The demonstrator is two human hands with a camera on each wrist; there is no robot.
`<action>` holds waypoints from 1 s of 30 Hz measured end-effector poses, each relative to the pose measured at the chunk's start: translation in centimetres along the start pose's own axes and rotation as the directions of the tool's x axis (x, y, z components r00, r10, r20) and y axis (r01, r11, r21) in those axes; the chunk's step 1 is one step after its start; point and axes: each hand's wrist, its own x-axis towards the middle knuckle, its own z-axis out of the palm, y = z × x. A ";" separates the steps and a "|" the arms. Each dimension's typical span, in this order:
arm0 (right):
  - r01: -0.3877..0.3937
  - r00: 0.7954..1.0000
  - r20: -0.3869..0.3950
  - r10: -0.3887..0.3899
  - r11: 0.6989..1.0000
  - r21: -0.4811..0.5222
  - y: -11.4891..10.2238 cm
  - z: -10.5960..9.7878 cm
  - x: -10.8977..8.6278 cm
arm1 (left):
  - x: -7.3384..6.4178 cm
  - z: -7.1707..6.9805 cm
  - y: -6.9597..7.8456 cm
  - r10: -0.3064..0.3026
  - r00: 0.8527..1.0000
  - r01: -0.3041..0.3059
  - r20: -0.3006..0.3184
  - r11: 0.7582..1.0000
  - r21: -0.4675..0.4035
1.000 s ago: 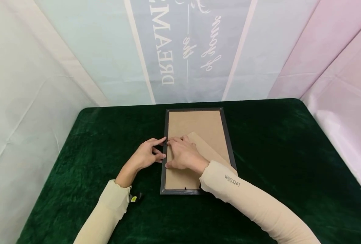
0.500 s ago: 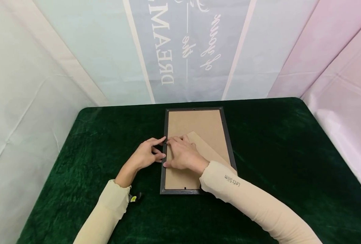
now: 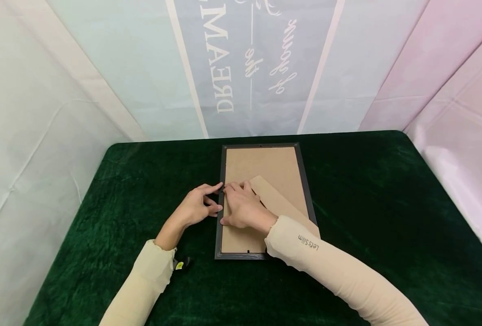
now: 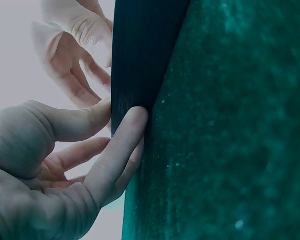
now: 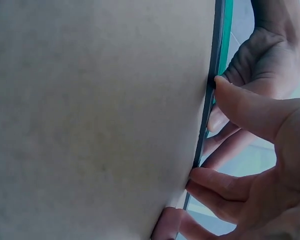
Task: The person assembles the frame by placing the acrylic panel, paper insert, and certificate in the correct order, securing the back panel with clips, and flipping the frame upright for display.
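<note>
A dark picture frame (image 3: 241, 256) lies back side up on the green cloth, with a tan backing board (image 3: 261, 160) inside its rim. A tan easel leg (image 3: 279, 200) slants across the board, partly hidden beneath my right forearm. My left hand (image 3: 193, 206) touches the frame's left outer side with thumb and fingertips; in the left wrist view a fingertip (image 4: 136, 116) presses that dark side. Over the board, my right hand (image 3: 246, 206) rests with bent fingers at the left inner edge. Its thumb (image 5: 240, 102) touches the rim in the right wrist view.
Green velvet cloth (image 3: 387, 194) covers the table around the frame. Beside the left sleeve (image 3: 143, 276) shows a small dark item with a yellow-green patch (image 3: 179, 266). A printed curtain (image 3: 261, 68) hangs along the table's far edge.
Both hands keep nearly the same place at the frame's left side. A dark line now shows between the right hand and the easel leg.
</note>
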 end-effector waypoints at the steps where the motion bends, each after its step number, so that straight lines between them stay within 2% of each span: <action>1: 0.000 1.000 0.002 0.000 1.000 -0.001 0.0 0.1 0.0 | 0.0 0.0 0.0 0.000 1.000 0.000 0.000 1.000 0.000; 15: 0.003 1.000 -0.020 -0.002 0.999 0.038 0.3 0.5 0.0 | -0.1 0.1 -0.3 0.002 1.000 -0.002 -0.006 1.000 0.011; 23: 0.011 1.000 -0.027 -0.011 1.000 0.016 0.4 0.8 0.1 | -0.1 0.2 -0.5 0.013 1.000 -0.013 -0.007 1.000 0.015; 27: 0.025 1.000 -0.017 -0.024 0.998 0.062 0.8 0.4 0.0 | 0.0 0.2 -0.5 0.015 1.000 -0.015 -0.012 1.000 0.013; 30: 0.037 0.999 0.010 -0.039 0.990 0.137 1.5 -0.3 0.2 | 0.1 0.3 -0.5 0.021 1.000 -0.021 -0.017 1.000 0.014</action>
